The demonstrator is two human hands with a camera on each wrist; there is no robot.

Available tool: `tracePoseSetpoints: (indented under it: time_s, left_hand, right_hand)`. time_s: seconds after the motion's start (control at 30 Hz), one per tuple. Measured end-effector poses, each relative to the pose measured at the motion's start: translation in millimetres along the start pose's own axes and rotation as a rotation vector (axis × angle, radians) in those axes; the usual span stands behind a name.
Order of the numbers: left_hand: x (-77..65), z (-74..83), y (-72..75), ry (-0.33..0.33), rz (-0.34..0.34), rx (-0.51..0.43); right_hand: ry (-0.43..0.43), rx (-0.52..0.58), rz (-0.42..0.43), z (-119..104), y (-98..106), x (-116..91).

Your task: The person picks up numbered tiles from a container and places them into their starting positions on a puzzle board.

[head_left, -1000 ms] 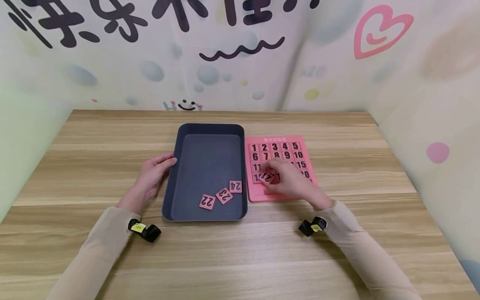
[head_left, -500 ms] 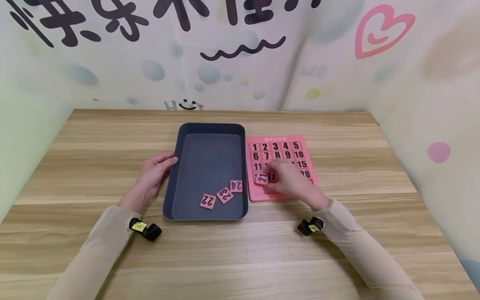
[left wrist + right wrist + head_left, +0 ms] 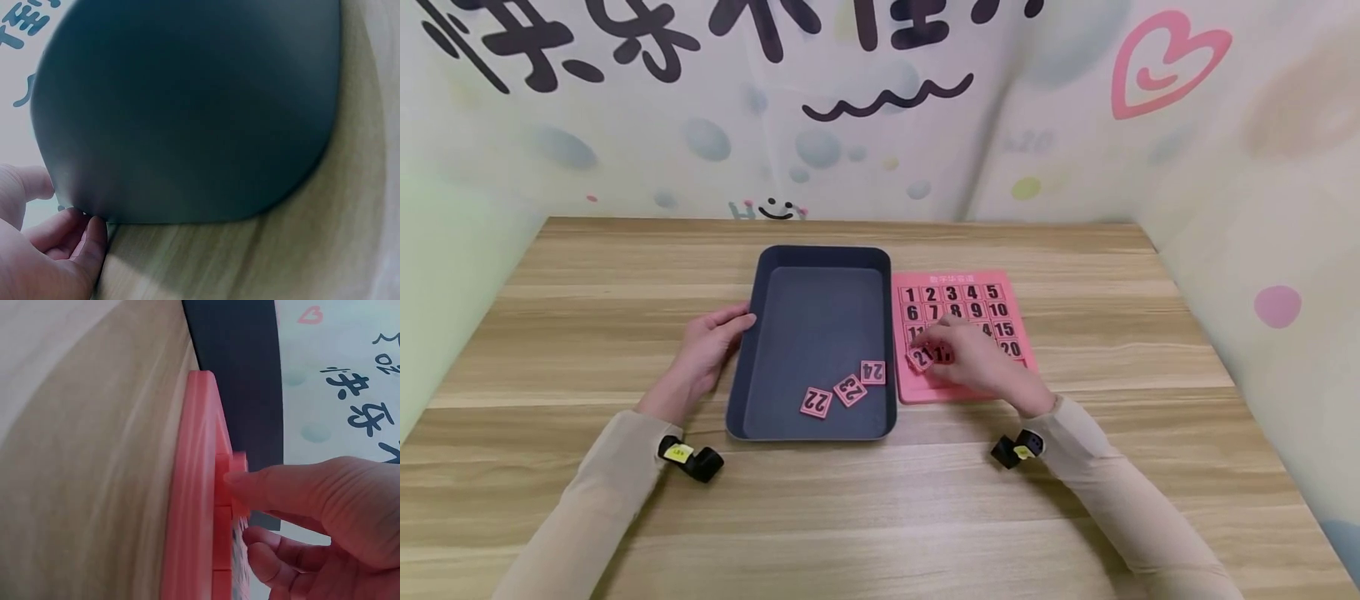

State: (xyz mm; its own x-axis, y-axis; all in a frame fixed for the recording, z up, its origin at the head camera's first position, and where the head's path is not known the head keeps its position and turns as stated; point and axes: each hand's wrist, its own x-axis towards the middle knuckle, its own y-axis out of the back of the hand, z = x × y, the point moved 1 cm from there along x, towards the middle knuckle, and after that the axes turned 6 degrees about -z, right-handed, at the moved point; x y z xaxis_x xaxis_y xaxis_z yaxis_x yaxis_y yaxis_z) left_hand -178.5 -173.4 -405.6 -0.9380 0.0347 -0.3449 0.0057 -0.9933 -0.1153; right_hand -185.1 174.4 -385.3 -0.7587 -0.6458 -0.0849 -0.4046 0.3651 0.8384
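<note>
My right hand (image 3: 970, 354) pinches a pink number tile marked 21 (image 3: 920, 359) between thumb and fingers. It holds the tile over the lower left of a pink number puzzle board (image 3: 1015, 312), and the hand hides several of the numbered tiles there. In the right wrist view the tile (image 3: 239, 472) sits tilted just above the row of tiles in the board. My left hand (image 3: 709, 343) holds the left side of a dark grey tray (image 3: 820, 312), thumb at the rim. The left wrist view has its fingertips (image 3: 94, 240) against the tray's outer wall.
Three loose pink tiles lie in the tray's near right part: 22 (image 3: 816, 402), 23 (image 3: 850, 390) and 24 (image 3: 873, 372). The tray stands directly left of the board on a wooden table (image 3: 850, 517). A printed wall sheet (image 3: 880, 167) rises behind the table.
My right hand has shifted slightly left with tile 21 and turned it so the number reads nearly upright. The left hand and the tray stay put.
</note>
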Motion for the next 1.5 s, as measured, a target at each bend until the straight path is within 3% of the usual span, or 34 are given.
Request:
tracePoseSetpoints:
  time_s: [0.17,0.5,0.83,1.17,1.33,1.43,1.5]
  left_hand:
    - [0.1,-0.6,-0.4,-0.001,-0.001,-0.009]
    - [1.2,-0.2,0.2,-0.004,-0.013,-0.02]
    - [1.5,-0.9,-0.4,-0.016,-0.015,-0.03]
    - [-0.2,-0.2,-0.5,-0.015,0.003,-0.026]
    - [0.9,0.0,-1.2,-0.007,-0.005,-0.014]
    - [1.0,-0.2,-1.1,-0.005,-0.005,-0.007]
    - [1.0,-0.7,-0.9,-0.005,0.0,-0.006]
  right_hand:
    - [-0.016,-0.006,0.022,-3,-4,-1]
    - [-0.025,0.055,-0.012,-10,-10,-8]
    - [-0.096,0.045,-0.035,-12,-7,-9]
    - [-0.143,0.135,-0.054,-13,-9,-8]
    - [-0.082,0.09,0.046,-17,-4,-4]
    - [0.053,0.09,0.14,-27,-3,6]
    - [0.155,0.11,0.152,-35,-5,14]
